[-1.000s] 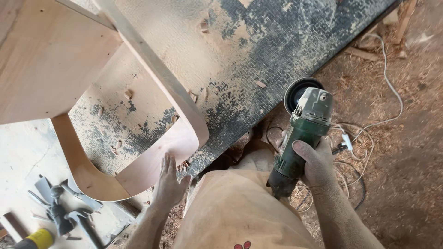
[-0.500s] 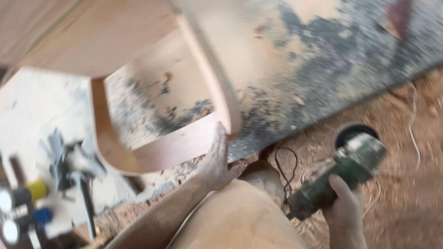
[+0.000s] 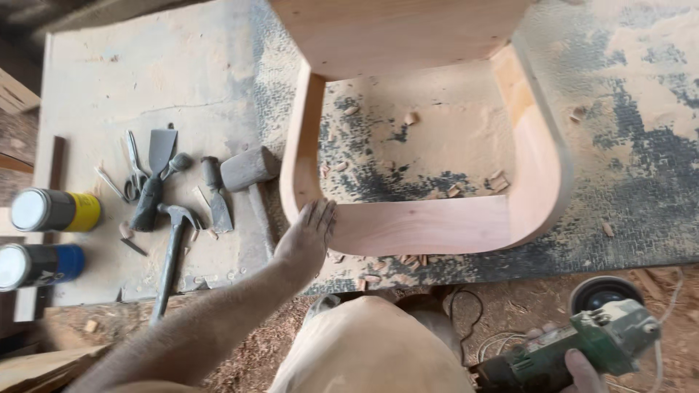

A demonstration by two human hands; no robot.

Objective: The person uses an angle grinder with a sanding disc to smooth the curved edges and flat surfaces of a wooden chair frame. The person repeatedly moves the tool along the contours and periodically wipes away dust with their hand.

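Observation:
A bent wooden frame (image 3: 437, 222) with rounded corners lies on the dusty workbench (image 3: 182, 80), joined to a flat wooden panel (image 3: 393, 33) at the top. My left hand (image 3: 309, 236) rests flat with fingers apart on the frame's near left corner. My right hand (image 3: 582, 371), at the bottom right below the bench edge, grips a green angle grinder (image 3: 582, 346) whose round disc (image 3: 604, 291) points up towards the bench. The grinder is held away from the wood.
Left of the frame lie a wooden mallet (image 3: 247, 171), a claw hammer (image 3: 171, 247), putty knives (image 3: 156, 175), a chisel (image 3: 215, 193) and scissors (image 3: 132, 171). Two cans (image 3: 51, 211) lie at the far left edge. Sawdust and wood chips cover the bench and floor. A cord (image 3: 466, 327) trails below.
The view has swung left, bringing the tools and cans into sight. My left hand has slid along the frame to its near left corner. The grinder stays low at my right side.

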